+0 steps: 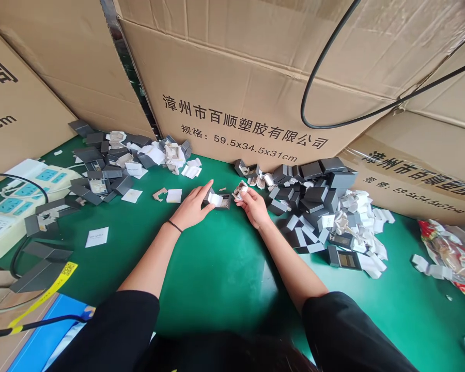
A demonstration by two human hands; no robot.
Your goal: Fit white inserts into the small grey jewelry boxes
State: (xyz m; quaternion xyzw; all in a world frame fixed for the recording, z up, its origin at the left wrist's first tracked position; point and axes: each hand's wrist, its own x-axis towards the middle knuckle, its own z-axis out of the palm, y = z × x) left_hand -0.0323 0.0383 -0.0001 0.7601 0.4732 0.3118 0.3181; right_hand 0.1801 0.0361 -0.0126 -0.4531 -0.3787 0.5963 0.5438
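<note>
My left hand (192, 205) has its thumb and fingers around the left end of a small dark grey box (225, 202) lying open on the green table. A white flap (216, 199) stands up at the part of the box beside my fingers. Just right of the box, my right hand (252, 206) pinches a small crumpled paper insert (240, 190), white with a brownish inside. The insert is held apart from the box. Left of my left hand lie a white card (174, 196) and a torn bit of brownish card (160, 194).
Piles of dark boxes and paper inserts lie on the left (96, 155) and right (318, 191). A power strip (19, 199) stands at far left, a plastic bag (453, 253) at far right. Large cartons (225, 62) wall the back, with a black cable (313, 77) hanging in front.
</note>
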